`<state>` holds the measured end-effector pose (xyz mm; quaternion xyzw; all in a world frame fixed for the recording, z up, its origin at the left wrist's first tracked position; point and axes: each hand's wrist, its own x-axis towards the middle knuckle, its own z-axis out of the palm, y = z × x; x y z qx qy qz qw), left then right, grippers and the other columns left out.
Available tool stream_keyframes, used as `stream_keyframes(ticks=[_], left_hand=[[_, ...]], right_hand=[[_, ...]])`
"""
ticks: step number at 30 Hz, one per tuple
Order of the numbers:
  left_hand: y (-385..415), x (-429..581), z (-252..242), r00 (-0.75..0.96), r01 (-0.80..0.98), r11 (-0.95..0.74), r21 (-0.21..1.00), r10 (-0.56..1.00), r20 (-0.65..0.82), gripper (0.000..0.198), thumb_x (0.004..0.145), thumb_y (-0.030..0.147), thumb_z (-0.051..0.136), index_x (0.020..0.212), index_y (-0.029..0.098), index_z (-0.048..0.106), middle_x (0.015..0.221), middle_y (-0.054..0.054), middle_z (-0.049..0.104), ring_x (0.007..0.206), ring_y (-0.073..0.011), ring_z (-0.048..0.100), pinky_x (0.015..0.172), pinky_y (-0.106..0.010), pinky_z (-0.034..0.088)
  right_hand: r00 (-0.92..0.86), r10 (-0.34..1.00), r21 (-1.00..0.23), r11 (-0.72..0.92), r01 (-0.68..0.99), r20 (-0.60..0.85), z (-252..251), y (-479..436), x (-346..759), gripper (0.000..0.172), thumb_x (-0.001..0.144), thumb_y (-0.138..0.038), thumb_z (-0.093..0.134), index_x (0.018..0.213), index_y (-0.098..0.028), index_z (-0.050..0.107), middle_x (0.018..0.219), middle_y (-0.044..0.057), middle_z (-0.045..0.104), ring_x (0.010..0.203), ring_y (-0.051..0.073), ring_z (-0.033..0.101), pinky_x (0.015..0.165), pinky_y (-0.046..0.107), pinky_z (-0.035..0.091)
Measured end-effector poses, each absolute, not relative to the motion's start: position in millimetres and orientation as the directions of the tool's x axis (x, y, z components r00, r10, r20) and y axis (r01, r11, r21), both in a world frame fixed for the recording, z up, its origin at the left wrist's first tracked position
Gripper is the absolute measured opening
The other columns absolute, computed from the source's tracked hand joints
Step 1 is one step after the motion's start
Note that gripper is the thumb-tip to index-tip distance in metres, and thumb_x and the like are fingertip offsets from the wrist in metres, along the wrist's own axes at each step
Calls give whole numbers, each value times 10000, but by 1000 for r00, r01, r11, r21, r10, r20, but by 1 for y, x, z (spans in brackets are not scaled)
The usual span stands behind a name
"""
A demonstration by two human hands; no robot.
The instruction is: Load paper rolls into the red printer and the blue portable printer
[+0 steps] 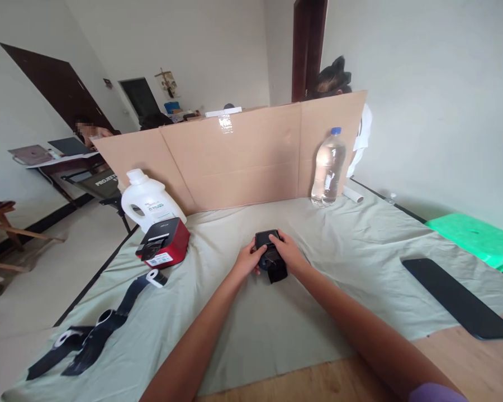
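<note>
Over the middle of the cloth-covered table, my left hand (pixel 250 259) and my right hand (pixel 288 249) grip a small black handheld device (pixel 266 239) from both sides. Both thumbs lie on its upper face. From its near end a shiny black strip (pixel 277 272) hangs toward me. What the device is cannot be told for sure; it resembles a portable printer. Left of my hands stands a red and black printer (pixel 167 243) with a dark strip coming out of it. In front of that printer lie several partly unrolled rolls of black tape or paper (pixel 104 321).
A cardboard screen (pixel 235 162) stands across the back. A white jug (pixel 148 195) is behind the printer; a water bottle (pixel 328 170) and a white tube (pixel 353 194) are back right. A black flat slab (pixel 456 296) lies right, near a green stool (pixel 478 237). People sit beyond.
</note>
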<state>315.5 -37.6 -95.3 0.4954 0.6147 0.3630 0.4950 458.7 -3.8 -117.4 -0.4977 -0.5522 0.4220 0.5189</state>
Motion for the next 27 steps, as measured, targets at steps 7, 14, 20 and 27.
stream_keyframes(ticks=[7, 14, 20, 27], left_hand=[[30, 436, -74, 172, 136, 122, 983, 974, -145, 715, 814, 406, 704, 1467, 267, 448, 653, 46, 494, 508, -97, 522, 435, -184, 481], [80, 554, -86, 243, 86, 117, 989, 961, -135, 689, 709, 371, 796, 1343, 254, 555, 1008, -79, 687, 659, -135, 611, 500, -220, 519], [96, 582, -103, 220, 233, 46, 971, 970, -99, 672, 641, 362, 846, 1249, 190, 617, 1081, -101, 707, 857, -200, 664, 702, -291, 566], [75, 551, -96, 188, 445, -66, 893, 982, -21, 804, 653, 501, 821, 1336, 159, 570, 1203, -158, 653, 1121, -296, 611, 986, -387, 473]], right_hand=[[259, 963, -993, 93, -67, 72, -71, 52, 584, 376, 739, -520, 672, 826, -156, 716, 743, 44, 709, 718, 208, 664, 648, 291, 527], [430, 889, -967, -49, -250, -156, -73, 81, 696, 312, 801, -451, 651, 899, -167, 736, 789, 46, 753, 662, 169, 678, 565, 244, 528], [427, 892, -978, -69, -195, -149, -109, 90, 725, 334, 816, -481, 632, 887, -176, 748, 734, 25, 745, 715, 183, 693, 655, 253, 547], [521, 853, -998, -33, 46, -4, -102, 81, 722, 364, 826, -475, 590, 975, -181, 743, 1005, 68, 765, 1040, 245, 682, 937, 356, 527]])
